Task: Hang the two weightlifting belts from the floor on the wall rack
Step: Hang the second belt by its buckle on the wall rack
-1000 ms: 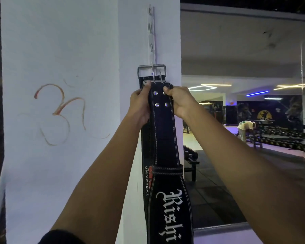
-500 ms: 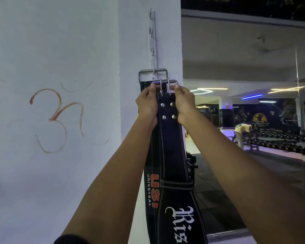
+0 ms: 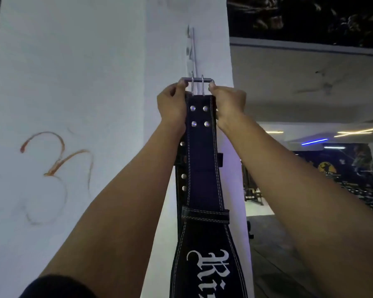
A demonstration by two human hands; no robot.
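A white pillar [image 3: 108, 87] marked with a faded orange scrawl [image 3: 56, 160] fills the left of a dim gym. To the right, a large wall mirror [image 3: 310, 100] shows strip ceiling lights [image 3: 357, 132], one blue tube [image 3: 314, 142], dark rubber flooring [image 3: 276, 265] and a yellow logo [image 3: 326, 168] on the far wall.

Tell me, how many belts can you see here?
2. The front belt is gripped at its buckle by both hands; the second belt hangs behind, only its left edge peeking out. More could be hidden.
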